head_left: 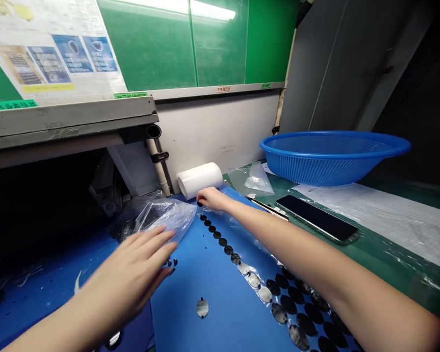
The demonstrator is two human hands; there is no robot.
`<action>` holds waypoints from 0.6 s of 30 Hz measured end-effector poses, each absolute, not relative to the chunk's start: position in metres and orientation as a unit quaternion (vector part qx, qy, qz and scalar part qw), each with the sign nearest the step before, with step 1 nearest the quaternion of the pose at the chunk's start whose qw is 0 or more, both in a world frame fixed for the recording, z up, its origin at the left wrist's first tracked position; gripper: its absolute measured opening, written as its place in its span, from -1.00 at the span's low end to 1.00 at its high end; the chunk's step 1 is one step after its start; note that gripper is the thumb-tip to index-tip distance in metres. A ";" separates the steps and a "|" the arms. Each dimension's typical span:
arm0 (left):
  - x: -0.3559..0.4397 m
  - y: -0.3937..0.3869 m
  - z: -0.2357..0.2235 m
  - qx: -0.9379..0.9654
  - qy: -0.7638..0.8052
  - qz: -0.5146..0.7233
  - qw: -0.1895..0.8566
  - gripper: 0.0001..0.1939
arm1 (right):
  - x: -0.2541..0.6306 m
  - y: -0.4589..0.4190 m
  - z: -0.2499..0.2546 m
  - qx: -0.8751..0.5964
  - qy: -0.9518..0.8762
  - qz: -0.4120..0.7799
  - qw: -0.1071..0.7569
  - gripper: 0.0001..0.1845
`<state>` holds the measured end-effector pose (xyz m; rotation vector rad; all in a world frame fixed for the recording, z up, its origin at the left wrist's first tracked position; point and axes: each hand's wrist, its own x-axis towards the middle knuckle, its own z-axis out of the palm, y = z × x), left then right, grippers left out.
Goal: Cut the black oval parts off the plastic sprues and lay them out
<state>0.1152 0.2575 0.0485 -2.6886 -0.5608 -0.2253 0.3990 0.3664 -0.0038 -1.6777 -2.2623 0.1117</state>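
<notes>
My right hand reaches to the far end of the blue sheet, fingers pinched on a small black disc. From there a row of glossy dark discs runs toward me, and more black discs lie in rows under my right forearm. My left hand, slightly blurred, hovers at the sheet's left side with its fingers stretched out. Small black pieces show by its fingertips. One separate shiny disc lies nearer to me on the sheet.
Beyond my left hand is a crumpled clear plastic bag. A white roll lies against the wall. To the right are a phone, a thin pen-like tool, white paper and a large blue basket.
</notes>
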 end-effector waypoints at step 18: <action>0.139 0.382 -0.001 -0.926 -0.268 0.017 0.265 -0.82 | 0.382 0.366 0.007 -0.515 -0.857 -0.007 -0.026 -0.80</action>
